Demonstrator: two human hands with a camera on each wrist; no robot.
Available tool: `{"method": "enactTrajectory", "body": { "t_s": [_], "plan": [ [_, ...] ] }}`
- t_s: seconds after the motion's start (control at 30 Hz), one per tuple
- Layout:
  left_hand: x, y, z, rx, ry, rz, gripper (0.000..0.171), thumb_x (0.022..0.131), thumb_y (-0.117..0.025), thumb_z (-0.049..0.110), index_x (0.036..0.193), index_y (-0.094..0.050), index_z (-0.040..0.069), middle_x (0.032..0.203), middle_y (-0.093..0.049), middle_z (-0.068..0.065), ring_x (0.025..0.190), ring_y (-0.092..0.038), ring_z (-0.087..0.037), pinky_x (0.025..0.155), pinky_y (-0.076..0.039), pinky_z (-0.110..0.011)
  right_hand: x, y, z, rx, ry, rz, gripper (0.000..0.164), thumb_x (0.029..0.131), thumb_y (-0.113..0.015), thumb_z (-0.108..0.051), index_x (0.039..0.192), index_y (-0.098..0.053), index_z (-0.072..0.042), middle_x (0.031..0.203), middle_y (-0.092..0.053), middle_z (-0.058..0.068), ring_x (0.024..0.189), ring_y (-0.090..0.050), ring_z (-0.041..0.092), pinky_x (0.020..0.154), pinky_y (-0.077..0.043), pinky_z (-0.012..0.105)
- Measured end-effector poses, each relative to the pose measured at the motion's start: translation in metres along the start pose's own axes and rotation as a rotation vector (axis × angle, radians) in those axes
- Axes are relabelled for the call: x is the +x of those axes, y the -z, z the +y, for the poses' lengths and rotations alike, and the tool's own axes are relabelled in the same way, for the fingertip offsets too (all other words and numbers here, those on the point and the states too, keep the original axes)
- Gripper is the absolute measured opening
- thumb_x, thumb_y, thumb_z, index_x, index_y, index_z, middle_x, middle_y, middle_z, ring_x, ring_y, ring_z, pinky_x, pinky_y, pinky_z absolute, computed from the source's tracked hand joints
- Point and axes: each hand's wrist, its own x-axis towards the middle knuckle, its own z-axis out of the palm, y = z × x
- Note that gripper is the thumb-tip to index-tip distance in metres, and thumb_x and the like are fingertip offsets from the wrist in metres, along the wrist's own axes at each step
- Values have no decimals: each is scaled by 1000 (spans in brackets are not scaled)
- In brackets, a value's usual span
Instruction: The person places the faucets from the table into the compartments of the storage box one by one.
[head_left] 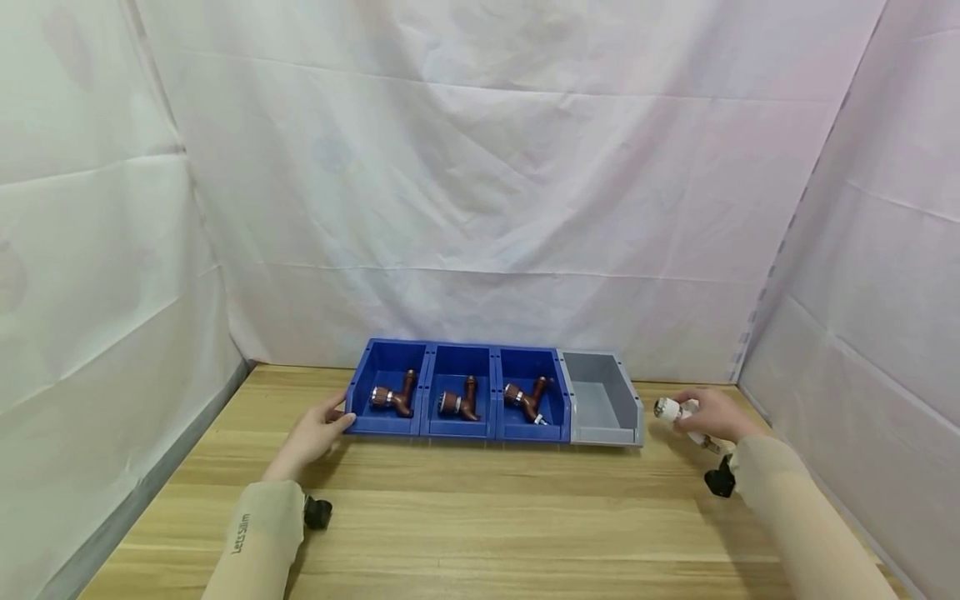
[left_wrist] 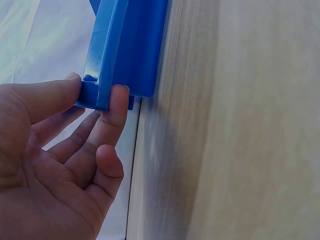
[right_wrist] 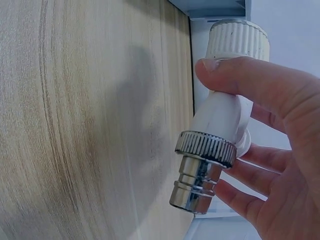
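My left hand (head_left: 315,429) pinches the front left corner of the leftmost blue bin (left_wrist: 100,65), thumb on one side of the rim and fingers on the other. At the right, beyond the grey bin (head_left: 600,435), my right hand (head_left: 711,414) grips a white tap (right_wrist: 220,115) close over the table. The tap has a ribbed white knob and a chrome hose nozzle (right_wrist: 195,182) with a knurled collar; fingers hide part of its body. One brown tap lies in each of the three blue bins: left tap (head_left: 403,402), middle tap (head_left: 468,404), right tap (head_left: 531,402).
The grey bin stands at the right end of the joined row, with no tap inside. The wood-grain table (head_left: 480,517) spreads in front of the bins. White cloth (head_left: 480,208) hangs behind the row and at both sides.
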Motion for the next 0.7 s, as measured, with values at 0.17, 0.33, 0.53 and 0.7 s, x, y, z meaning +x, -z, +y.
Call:
{"method": "enactTrajectory", "body": {
  "t_s": [0.17,0.33,0.53,0.7],
  "plan": [
    [-1,-1,0,-30,-5,-4,57,100,-55,12,148,-31,-6,111,-62,-29,48,-46,-17,46,-43,-30,-1,1,0,8,1,-9,54,74,-81,-20,118,-63,6,107,-62,24,76,-57,23,63,-48,37],
    [0,-1,-1,-42,-8,-2,57,100,-55,12,148,-31,-7,110,-62,-29,46,-45,-17,45,-43,-30,-2,4,0,14,-8,-24,55,76,-80,-21,120,-61,6,109,-62,24,77,-57,22,62,-48,37],
    [1,-1,-2,-43,-10,-3,57,99,-55,12,148,-30,-7,110,-62,-29,46,-45,-17,45,-43,-30,-2,6,-2,38,-13,-39,56,78,-79,-20,123,-59,7,104,-64,19,72,-57,20,60,-48,36],
    [1,-1,-4,-33,-20,-1,58,99,-55,12,147,-31,-8,110,-63,-29,48,-46,-18,46,-44,-30,1,5,0,18,1,-33,55,77,-79,-21,122,-61,6,103,-64,19,73,-57,19,61,-48,36]
  ]
}}
